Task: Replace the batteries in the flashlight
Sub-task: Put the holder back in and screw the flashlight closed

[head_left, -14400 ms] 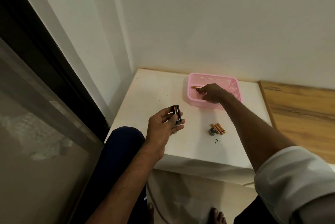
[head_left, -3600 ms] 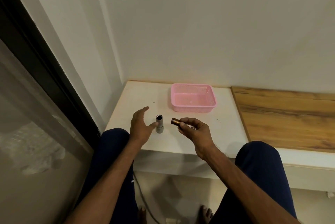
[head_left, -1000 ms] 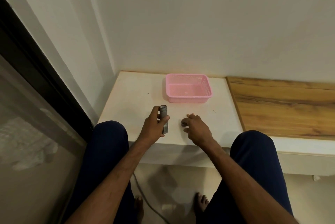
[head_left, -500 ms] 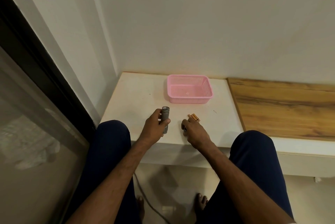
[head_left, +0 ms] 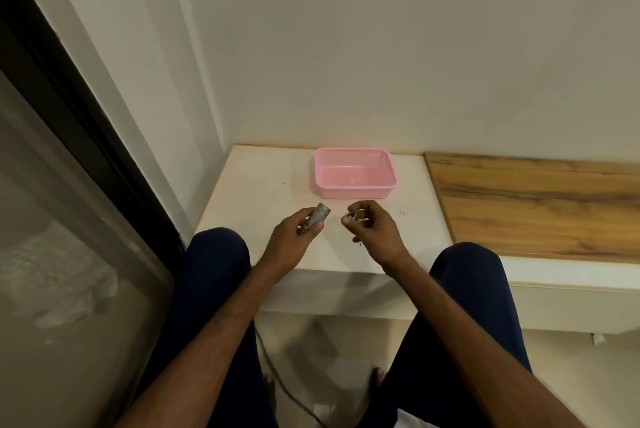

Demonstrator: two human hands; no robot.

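Flashlight [head_left: 318, 220]: grey metal tube, above the near middle of the desk [head_left: 263, 185], tilted, upper end toward the far right. Held in left hand [head_left: 294, 237], fingers [head_left: 311, 232] wrapped round the lower half.

Right hand [head_left: 375, 230]: just right of the flashlight, apart from it, above the desk's near part. Fingers curled inward, pinching a small pale piece [head_left: 351, 217] at the tips, too small to identify.

Pink basket [head_left: 355, 193]: mesh-walled, rectangular, on the desk's far side, beyond both hands, near the wall.

Wooden top [head_left: 536, 206]: adjoining the desk on the right.

Glass door [head_left: 69, 220], dark-framed: at left.

Knees [head_left: 218, 247] in dark trousers, one at each near corner of the desk.

Cable [head_left: 277, 379]: on the floor [head_left: 346, 341] below.
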